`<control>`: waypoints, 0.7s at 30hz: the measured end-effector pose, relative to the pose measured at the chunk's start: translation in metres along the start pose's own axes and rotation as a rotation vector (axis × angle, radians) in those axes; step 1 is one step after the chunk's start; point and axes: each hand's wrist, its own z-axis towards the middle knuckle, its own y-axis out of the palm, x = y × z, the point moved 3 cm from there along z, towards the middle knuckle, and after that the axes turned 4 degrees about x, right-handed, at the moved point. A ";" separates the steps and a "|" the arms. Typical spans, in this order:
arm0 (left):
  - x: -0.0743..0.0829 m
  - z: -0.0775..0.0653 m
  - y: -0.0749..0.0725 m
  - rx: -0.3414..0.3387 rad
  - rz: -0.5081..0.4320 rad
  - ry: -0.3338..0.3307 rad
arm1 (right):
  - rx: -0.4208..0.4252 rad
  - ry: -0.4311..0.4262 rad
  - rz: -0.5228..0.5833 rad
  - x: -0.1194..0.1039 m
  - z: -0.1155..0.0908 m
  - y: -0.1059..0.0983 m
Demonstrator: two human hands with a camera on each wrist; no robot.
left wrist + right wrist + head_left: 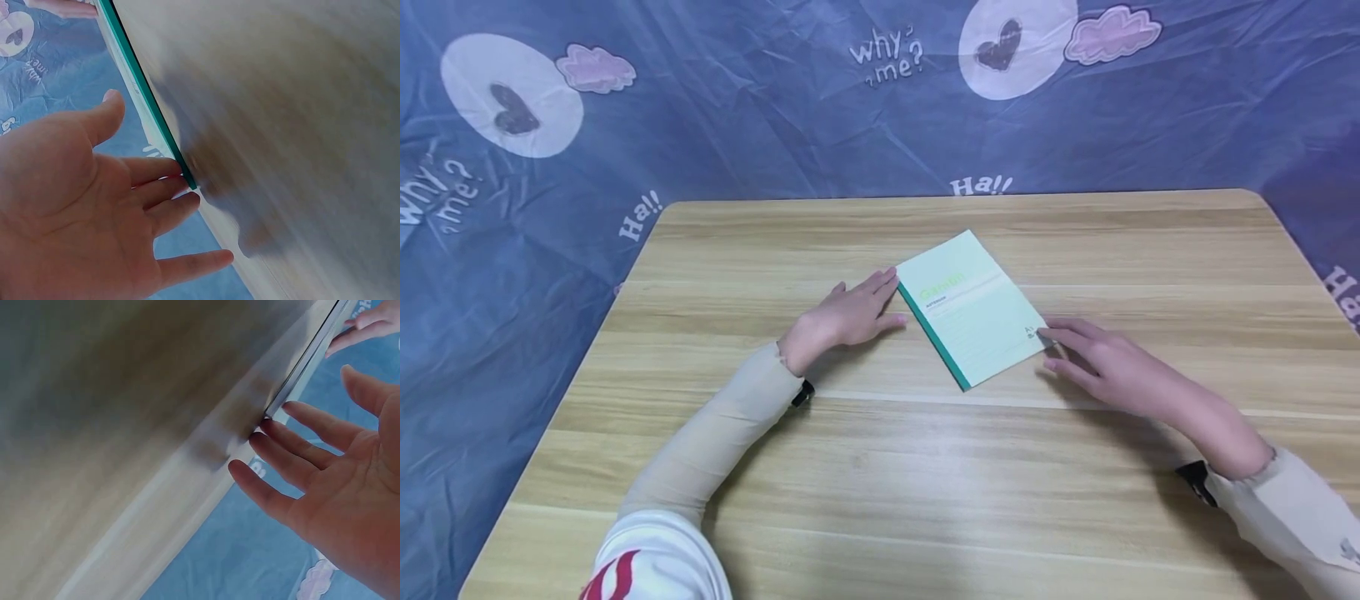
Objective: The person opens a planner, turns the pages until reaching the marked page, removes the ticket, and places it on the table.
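Head view, notebook (977, 321): pale green, closed, flat on the wood-grain table (865, 500), slanted, between both hands; dark green spine (934, 337) on the near-left side.
Head view, left hand (848, 315): fingers straight, close together, tips at the spine's far corner; thumb apart, grips nothing.
Head view, right hand (1108, 362): fingers loosely extended, index tip at the opposite corner; thumb spread off, nothing clamped.
Head view, why: opposite corners probably chosen so each hand checks the other's push and the slant can be controlled; flat lay gives full support.
Head view, backdrop: printed blue cloth (737, 117) behind the table.
Left wrist view, fingers: index and middle together at the spine's end, seem to touch; ring just beside, little finger and thumb apart. Palm faces the edge, likely for nudging rather than lifting.
Right wrist view, fingers: slightly bent, little finger well apart; index and middle tips meet the notebook's thin edge, exact contact can't tell. Light fingertip placement presumably leaves the notebook free to turn.
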 end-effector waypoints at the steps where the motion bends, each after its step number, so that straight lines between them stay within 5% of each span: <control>1: 0.000 0.000 0.000 0.000 0.001 0.001 | 0.003 -0.008 0.000 -0.003 -0.002 0.000; 21: 0.005 0.001 -0.002 -0.002 0.009 0.041 | 0.013 -0.069 -0.101 -0.053 -0.035 0.016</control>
